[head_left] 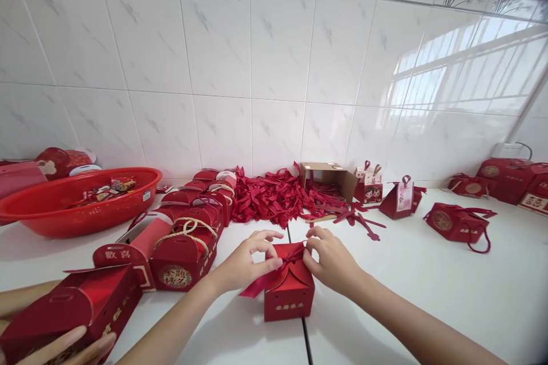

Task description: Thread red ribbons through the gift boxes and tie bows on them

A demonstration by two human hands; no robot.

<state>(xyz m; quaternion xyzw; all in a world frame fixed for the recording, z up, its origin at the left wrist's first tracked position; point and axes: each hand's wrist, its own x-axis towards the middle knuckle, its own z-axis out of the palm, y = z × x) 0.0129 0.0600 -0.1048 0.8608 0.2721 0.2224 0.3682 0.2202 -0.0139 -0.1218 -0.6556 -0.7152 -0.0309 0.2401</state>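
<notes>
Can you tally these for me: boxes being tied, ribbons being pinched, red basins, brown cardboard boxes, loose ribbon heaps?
small red box: 1
pinched ribbon: 1
red basin: 1
brown cardboard box: 1
ribbon heap: 1
Total: 5

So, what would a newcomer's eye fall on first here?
Most likely the centre, where the left hand and the right hand pinch a red ribbon on top of a small red box on the white table. Behind them, a heap of red ribbons lies by the tiled wall, and a red basket stands far left.
</notes>
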